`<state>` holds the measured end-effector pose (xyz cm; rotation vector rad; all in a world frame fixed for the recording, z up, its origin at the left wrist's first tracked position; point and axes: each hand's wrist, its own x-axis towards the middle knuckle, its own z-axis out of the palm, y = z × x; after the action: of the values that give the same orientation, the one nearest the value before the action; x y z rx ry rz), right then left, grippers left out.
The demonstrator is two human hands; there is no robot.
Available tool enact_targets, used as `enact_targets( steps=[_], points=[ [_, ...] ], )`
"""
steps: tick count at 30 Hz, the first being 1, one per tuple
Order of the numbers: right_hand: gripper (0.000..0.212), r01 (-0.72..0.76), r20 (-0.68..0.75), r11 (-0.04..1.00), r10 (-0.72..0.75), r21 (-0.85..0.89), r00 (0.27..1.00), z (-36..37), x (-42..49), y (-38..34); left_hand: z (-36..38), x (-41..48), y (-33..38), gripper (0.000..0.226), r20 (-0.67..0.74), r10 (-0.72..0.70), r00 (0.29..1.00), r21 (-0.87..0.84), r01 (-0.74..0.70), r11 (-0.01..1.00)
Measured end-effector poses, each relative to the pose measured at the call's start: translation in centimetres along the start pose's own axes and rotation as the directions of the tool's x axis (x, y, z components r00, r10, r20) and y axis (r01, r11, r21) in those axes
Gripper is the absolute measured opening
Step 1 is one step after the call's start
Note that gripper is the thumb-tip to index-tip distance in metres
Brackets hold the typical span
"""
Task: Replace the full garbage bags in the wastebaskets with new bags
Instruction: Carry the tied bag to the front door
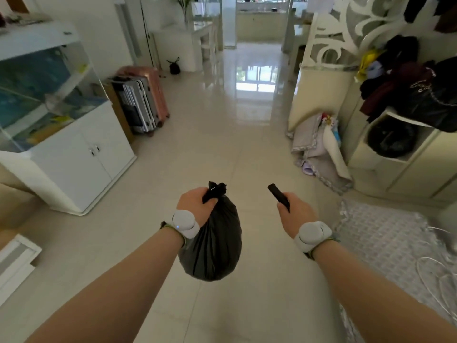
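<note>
My left hand (195, 204) grips the knotted neck of a full black garbage bag (212, 248), which hangs above the tiled floor in front of me. A narrow black roll of new bags (278, 195) sticks forward out of my right hand (295, 212), whose fingers are curled round it. Both wrists wear white bands. Far down the hall a second tied black bag (174, 66) sits on the floor beside a white table. No wastebasket shows in this view.
On the left stand a fish tank on a white cabinet (81, 157) and suitcases (143, 102) against the wall. To the right are a cream cupboard with dark clothes (415, 95), folded bedding (319, 149) and a patterned mat (385, 243). The glossy tiled hallway (247, 115) runs ahead.
</note>
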<state>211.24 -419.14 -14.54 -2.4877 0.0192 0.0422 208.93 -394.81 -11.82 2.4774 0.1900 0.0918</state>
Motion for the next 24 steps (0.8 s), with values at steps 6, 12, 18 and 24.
enact_targets(
  steps=[6,12,18,24],
  points=[
    [0.020,-0.027,-0.014,0.999,0.028,0.041,1.000,-0.1,13.8,-0.3,1.3,15.7,0.0,0.019,0.084,0.015,0.996,0.049,-0.019,0.999],
    [0.026,-0.037,-0.026,0.997,0.039,0.066,0.999,-1.0,31.0,1.5,5.4,32.3,1.5,0.021,0.016,-0.015,1.000,0.066,0.014,0.998],
    [0.028,-0.027,0.010,0.999,0.027,0.043,1.000,-4.1,47.9,1.1,7.6,47.4,5.2,0.025,-0.035,-0.057,0.998,0.027,0.058,0.998],
    [0.029,0.001,0.004,0.999,-0.001,0.048,1.000,-4.1,61.3,-0.4,8.5,60.3,7.3,0.020,-0.082,-0.097,0.992,-0.060,0.092,0.994]
  ],
)
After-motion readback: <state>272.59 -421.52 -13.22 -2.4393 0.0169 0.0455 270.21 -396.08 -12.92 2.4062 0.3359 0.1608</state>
